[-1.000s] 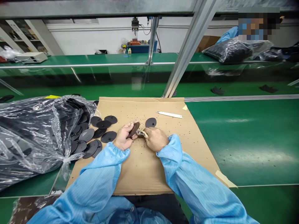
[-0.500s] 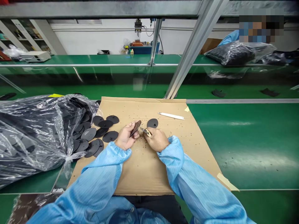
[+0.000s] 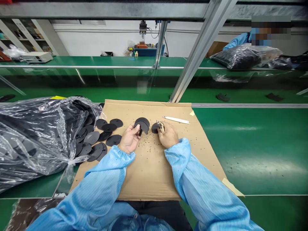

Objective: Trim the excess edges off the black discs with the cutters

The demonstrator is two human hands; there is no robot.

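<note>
My left hand (image 3: 130, 139) is closed on a black round plastic disc (image 3: 143, 123), pinched at its lower left edge with its broad face tilted toward me. A curved step and a notch-like lower edge show on it. In my right hand (image 3: 168, 135) is a pair of small nippers (image 3: 161, 126) with pale handles, the metal jaws pointing up and left. Those jaws are over or just beside another black disc (image 3: 154, 128) lying on the cardboard (image 3: 146, 179), partly hidden by my fingers. Small dark scraps are scattered between my hands.
Several black discs (image 3: 109, 127) lie at the left, spilling from a clear plastic bag (image 3: 43, 138). A white-handled knife-like tool (image 3: 176, 119) lies at the back right of the cardboard. A metal post (image 3: 192, 54) slants up behind. Dark curved parts (image 3: 223, 97) sit on the green belt.
My left hand has turned the disc from edge-on to broad face. My right hand has moved right and slightly away with the nippers, apart from the held disc and over the lying one.
</note>
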